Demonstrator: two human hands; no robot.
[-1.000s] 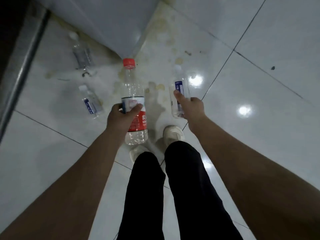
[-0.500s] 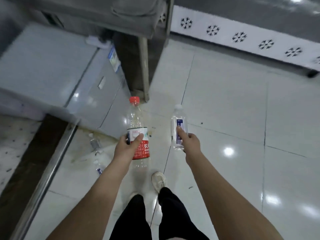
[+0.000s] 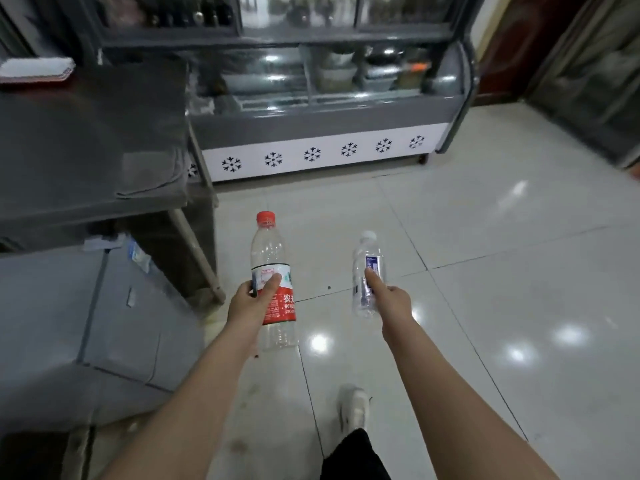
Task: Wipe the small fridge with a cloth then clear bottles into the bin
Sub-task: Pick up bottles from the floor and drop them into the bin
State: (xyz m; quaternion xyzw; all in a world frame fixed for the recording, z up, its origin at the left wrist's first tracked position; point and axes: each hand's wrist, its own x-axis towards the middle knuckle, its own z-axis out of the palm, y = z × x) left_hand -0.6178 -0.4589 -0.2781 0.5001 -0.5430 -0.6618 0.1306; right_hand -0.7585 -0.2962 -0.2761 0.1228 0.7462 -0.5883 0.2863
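Note:
My left hand (image 3: 250, 303) grips a large clear bottle (image 3: 273, 258) with a red cap and a red label, held upright out in front of me. In my right hand (image 3: 391, 299) is a smaller clear bottle (image 3: 367, 261) with a white cap and a blue label, also upright, my thumb lying along its side. The small grey fridge (image 3: 86, 317) stands low at the left, its top and door in view. A grey cloth (image 3: 152, 174) lies on the steel table above it. No bin is in sight.
A steel table (image 3: 86, 140) fills the upper left, its leg (image 3: 197, 254) reaching the floor beside the fridge. A glass display chiller (image 3: 322, 109) with a white snowflake panel runs across the back. White glossy tiles (image 3: 502, 271) spread ahead and right. My white shoe (image 3: 353, 407) is below.
My view has lifted from the floor by the fridge to the room ahead; the loose bottles on the floor have left the frame. Both hands still hold their bottles.

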